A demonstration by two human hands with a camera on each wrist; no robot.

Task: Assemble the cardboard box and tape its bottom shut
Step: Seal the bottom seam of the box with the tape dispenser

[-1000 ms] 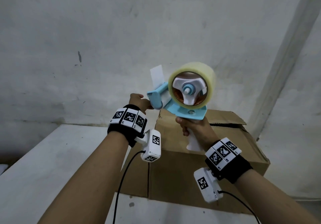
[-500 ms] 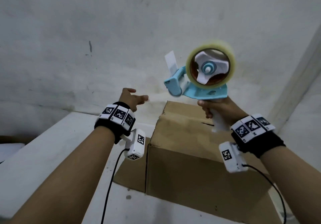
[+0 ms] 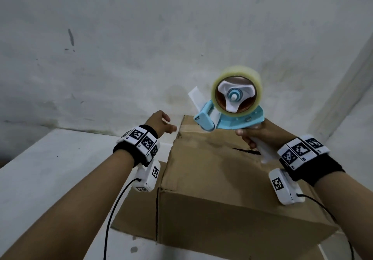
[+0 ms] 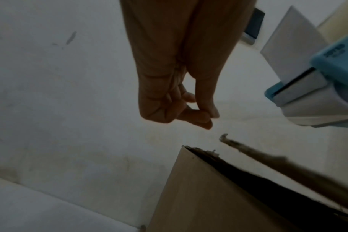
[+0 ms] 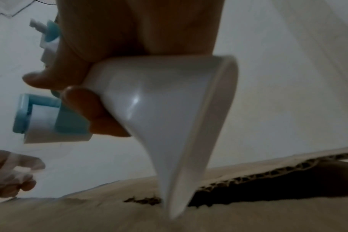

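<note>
A brown cardboard box stands on the table with its upper flaps folded in, and a dark gap shows along the seam. My right hand grips the white handle of a blue tape dispenser, held just above the box's far side. The dispenser carries a clear tape roll. My left hand is left of the dispenser, beyond the box's far left corner. Its thumb and forefinger pinch the end of a clear tape strip stretched to the dispenser's mouth.
The box sits on a white table against a stained white wall. A loose side flap of the box lies flat on the table at the left. Another wall closes in on the right.
My left hand has drawn away leftward from the dispenser's front, pulling a strip of tape out. My right hand has carried the dispenser to the right and lower, closer to the box top.
</note>
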